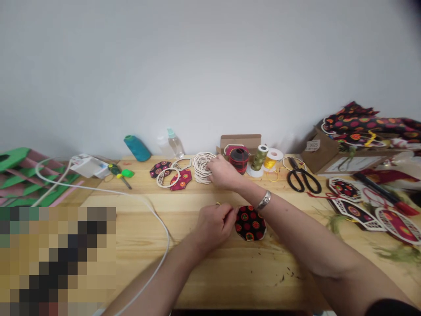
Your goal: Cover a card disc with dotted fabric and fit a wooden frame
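Note:
My right hand (pixel 223 171) reaches across to a stack of pale, openwork wooden cutouts (pixel 201 166). Its fingers are bent in a pinch at the right side of the stack. Whether a piece has been lifted cannot be seen. Closer to me, my left hand (pixel 215 224) is closed, its fingertips at the left edge of a round fabric piece (pixel 250 224), black with red and orange dots. That piece lies at the tabletop. Left of the stack are a wooden ring (pixel 158 181), a red patterned fabric piece (pixel 184 179) and a dark patterned piece (pixel 159 166).
Behind stand a dark red thread spool (pixel 239 162), a green one (pixel 261 159) and a yellow one (pixel 272 160). Black scissors (pixel 304 177), finished ornaments (pixel 357 213) and a cardboard box (pixel 324 153) are right. A white cable (pixel 162 221) crosses left, near a screwdriver (pixel 120 175).

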A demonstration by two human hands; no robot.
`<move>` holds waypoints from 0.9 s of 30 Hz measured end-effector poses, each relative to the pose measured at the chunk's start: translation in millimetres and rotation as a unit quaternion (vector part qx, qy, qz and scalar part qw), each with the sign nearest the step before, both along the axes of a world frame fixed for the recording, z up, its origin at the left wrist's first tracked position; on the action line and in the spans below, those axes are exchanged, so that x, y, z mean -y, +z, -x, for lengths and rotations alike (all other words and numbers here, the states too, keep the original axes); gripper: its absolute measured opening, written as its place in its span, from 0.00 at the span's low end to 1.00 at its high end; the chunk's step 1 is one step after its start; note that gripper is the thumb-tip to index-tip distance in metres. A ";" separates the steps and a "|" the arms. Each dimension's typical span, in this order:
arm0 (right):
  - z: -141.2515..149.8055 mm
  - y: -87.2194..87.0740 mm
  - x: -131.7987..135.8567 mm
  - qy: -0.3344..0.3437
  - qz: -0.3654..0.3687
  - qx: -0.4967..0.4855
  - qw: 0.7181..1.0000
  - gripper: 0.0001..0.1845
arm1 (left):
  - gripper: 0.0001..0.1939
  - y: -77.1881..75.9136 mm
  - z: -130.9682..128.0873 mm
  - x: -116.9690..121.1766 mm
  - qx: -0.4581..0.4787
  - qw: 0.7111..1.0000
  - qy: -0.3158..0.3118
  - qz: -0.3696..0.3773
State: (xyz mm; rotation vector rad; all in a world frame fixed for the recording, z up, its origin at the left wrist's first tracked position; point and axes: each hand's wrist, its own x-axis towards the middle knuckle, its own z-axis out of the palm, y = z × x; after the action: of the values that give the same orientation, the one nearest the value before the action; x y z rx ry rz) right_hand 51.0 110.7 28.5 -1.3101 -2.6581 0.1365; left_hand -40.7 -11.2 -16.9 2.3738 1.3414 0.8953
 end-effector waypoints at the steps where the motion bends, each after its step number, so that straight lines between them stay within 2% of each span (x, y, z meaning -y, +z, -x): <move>1: -1.0 2.0 -1.2 -0.002 0.004 -0.003 1.000 0.13 | 0.16 0.0 0.0 0.1 -0.003 1.000 0.001 -0.001; 6: -1.7 8.5 -2.6 0.001 0.006 0.004 1.000 0.12 | 0.16 1.9 -0.1 0.0 -0.022 1.000 0.003 0.008; 14: 2.5 -2.9 1.5 0.028 -0.017 0.046 0.998 0.11 | 0.16 2.7 0.6 0.0 -0.031 0.999 0.004 0.009; 22: -1.3 2.9 1.2 0.037 -0.030 0.044 0.998 0.12 | 0.16 3.5 0.4 -0.4 -0.046 0.999 -0.001 0.004; 27: 1.0 -0.1 0.5 0.044 -0.041 0.042 0.997 0.13 | 0.15 3.0 0.6 -0.7 -0.046 0.999 0.007 0.008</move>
State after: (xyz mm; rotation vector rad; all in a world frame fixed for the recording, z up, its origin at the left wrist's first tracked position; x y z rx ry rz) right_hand 50.0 110.2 28.4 -1.1998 -2.7607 -0.0166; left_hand -41.3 -10.4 -13.8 2.4223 1.3951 0.7850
